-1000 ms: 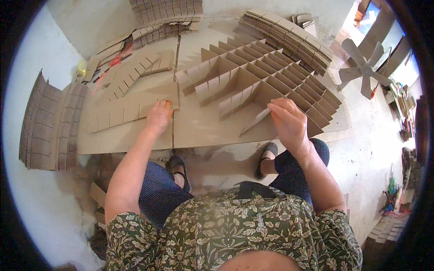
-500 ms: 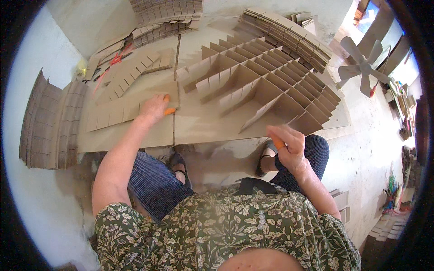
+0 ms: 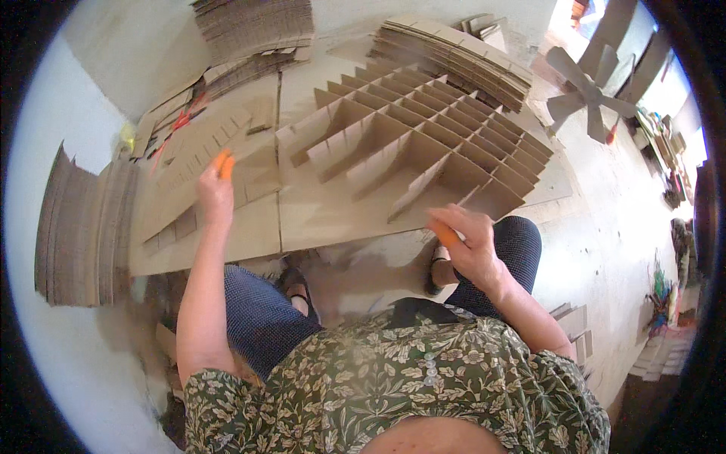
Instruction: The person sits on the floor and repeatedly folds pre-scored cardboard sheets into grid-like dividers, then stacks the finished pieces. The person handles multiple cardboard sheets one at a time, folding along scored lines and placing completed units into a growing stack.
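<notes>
A brown cardboard divider grid (image 3: pixel 423 136) of crossed slotted strips stands on a flat cardboard sheet (image 3: pixel 333 219) in front of my knees. My left hand (image 3: pixel 215 193), with orange covers on the fingertips, reaches out flat over a loose pile of slotted cardboard strips (image 3: pixel 181 178) to the left of the grid. My right hand (image 3: pixel 469 246), also with an orange fingertip cover, hovers at the near edge of the grid with its fingers curled. I see nothing held in it.
Stacks of cardboard strips stand on edge at the far left (image 3: pixel 76 227), at the back (image 3: pixel 253 23) and behind the grid (image 3: pixel 454 53). A fan (image 3: pixel 586 94) stands on the pale floor at the right. My sandalled feet are under the sheet's edge.
My left hand has slid forward and left across the strip pile. My right hand came off the grid toward my lap, then lifted back to the grid's near edge.
</notes>
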A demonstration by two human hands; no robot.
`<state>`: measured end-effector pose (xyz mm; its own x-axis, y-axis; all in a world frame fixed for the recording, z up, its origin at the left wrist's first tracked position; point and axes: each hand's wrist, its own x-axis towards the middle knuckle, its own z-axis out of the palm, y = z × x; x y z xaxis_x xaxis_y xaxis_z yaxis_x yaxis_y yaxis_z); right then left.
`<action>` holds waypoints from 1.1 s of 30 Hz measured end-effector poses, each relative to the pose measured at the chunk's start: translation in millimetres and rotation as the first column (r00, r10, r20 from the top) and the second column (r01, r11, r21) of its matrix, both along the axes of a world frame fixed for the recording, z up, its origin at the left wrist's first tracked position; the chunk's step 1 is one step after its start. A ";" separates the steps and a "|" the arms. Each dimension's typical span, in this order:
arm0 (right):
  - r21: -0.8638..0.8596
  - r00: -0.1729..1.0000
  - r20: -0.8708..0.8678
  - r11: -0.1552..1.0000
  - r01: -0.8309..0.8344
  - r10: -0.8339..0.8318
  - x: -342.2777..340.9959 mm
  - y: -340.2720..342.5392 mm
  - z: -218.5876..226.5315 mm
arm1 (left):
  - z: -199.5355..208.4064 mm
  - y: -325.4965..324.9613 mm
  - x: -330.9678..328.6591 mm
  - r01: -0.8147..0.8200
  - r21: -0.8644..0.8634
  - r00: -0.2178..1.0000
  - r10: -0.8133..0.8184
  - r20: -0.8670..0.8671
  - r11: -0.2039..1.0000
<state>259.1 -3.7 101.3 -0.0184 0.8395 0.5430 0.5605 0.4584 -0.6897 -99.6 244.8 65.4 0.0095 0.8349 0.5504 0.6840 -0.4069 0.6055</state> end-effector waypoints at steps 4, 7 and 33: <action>-0.318 0.947 -0.318 0.945 -0.072 -0.035 -14.0 16.5 10.3 | 39.6 -62.0 48.0 0.100 0.472 0.987 -0.027 -0.159 0.876; -0.402 0.713 -0.698 0.859 -0.319 -0.062 -24.2 30.5 20.8 | 43.3 -127.7 104.8 0.427 0.287 0.890 -0.454 0.031 0.857; -0.065 0.858 -0.280 0.900 0.431 -0.431 103.4 -23.9 -7.0 | -44.7 -152.3 148.8 0.723 -0.026 0.690 -0.724 -0.016 0.690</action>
<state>362.6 -27.5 94.3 0.4985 0.7283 0.4702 0.4848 0.2155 -0.8477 49.3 92.5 20.7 0.6269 0.5724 0.5285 0.1955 -0.7723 0.6045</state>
